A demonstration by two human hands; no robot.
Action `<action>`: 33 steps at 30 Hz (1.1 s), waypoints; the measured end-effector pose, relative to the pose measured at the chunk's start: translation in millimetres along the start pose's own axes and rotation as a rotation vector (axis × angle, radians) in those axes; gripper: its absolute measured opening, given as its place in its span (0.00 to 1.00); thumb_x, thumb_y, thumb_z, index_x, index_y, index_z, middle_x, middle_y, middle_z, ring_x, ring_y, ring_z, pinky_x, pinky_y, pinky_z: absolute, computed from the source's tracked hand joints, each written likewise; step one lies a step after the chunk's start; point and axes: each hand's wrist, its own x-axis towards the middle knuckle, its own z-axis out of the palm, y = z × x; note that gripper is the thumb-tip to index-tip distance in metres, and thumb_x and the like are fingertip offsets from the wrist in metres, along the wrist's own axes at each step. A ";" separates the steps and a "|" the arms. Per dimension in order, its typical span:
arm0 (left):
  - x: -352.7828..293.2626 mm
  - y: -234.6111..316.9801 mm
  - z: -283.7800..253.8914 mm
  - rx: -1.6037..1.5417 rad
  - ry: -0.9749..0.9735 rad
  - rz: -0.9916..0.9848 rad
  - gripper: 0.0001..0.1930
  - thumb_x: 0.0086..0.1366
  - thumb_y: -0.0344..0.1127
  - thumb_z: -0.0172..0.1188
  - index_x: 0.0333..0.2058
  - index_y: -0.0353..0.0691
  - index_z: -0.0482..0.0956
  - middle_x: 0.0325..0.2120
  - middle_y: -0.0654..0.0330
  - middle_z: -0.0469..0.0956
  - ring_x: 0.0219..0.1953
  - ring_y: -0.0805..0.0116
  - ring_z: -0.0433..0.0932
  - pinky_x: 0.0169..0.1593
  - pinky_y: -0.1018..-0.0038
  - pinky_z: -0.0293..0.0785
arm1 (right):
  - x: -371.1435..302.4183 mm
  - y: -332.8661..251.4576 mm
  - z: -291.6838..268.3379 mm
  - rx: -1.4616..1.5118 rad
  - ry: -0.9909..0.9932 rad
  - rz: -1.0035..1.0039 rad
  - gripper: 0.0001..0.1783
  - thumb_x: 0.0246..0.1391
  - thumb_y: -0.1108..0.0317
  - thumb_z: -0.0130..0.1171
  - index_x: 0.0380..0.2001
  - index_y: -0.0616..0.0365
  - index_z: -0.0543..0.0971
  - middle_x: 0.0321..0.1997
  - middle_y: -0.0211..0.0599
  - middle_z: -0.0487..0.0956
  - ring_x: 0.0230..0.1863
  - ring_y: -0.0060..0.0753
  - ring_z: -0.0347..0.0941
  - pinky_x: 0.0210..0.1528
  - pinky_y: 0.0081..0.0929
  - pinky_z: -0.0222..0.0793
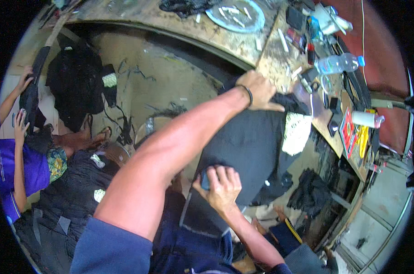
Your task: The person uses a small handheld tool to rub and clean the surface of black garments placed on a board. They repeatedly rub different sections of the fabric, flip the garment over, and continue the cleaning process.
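Observation:
A length of black cloth (243, 146) stretches from the bench edge down toward my lap, over a flat dark piece. At its far end my left hand (257, 91), with a black band at the wrist, is closed on the cloth, thumb stuck out to the right; its fingertips are mostly hidden. Lower down, my right hand (223, 187) grips a small blue-grey block (205, 180) against the cloth; its exact kind does not show. A pale patterned patch (296, 133) lies on the cloth's right side.
A wooden bench (234, 48) bears a round tray (236, 16) with white sticks, a plastic bottle (337, 64) and small tools. At left, a person in purple (31, 160) handles dark cloth. Black fabric (74, 182) piles up nearby. Another person's arm (284, 219) shows at lower right.

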 end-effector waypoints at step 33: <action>-526.3 133.4 21.2 -0.263 0.151 -1.000 0.18 0.79 0.43 0.53 0.43 0.38 0.89 0.42 0.40 0.87 0.47 0.39 0.86 0.54 0.47 0.79 | -268.2 -21.2 -86.3 0.379 -0.569 0.855 0.40 0.53 0.32 0.72 0.46 0.64 0.90 0.38 0.56 0.90 0.43 0.59 0.89 0.51 0.49 0.83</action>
